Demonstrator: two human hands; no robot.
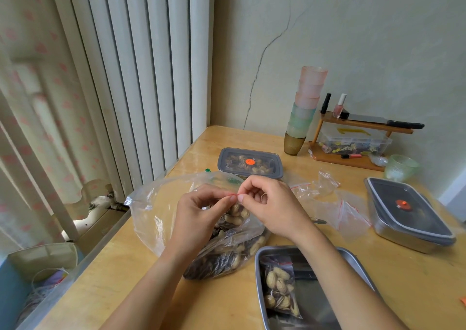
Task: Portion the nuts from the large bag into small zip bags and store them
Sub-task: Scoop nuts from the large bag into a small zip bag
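Nearest, just right of the large bag (227, 254), a steel tray (259, 266) cut off by the frame edge holds a filled zip bag (278, 286). Above the large bag, the left hand (201, 211) and right hand (269, 203) pinch the red seal of a small zip bag (237, 211), mostly hidden behind them. Beyond it sits a lidded container (249, 163).

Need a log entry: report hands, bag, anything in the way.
Left hand, right hand pinch small zip bag at seal, above large bag. One filled bag in steel tray. Nothing obstructing.

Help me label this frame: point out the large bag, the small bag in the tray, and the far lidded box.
large bag (224, 256), head view, nut-filled lower part.
small bag (278, 286), head view, nuts inside.
lidded box (249, 162), head view, orange spot on lid.
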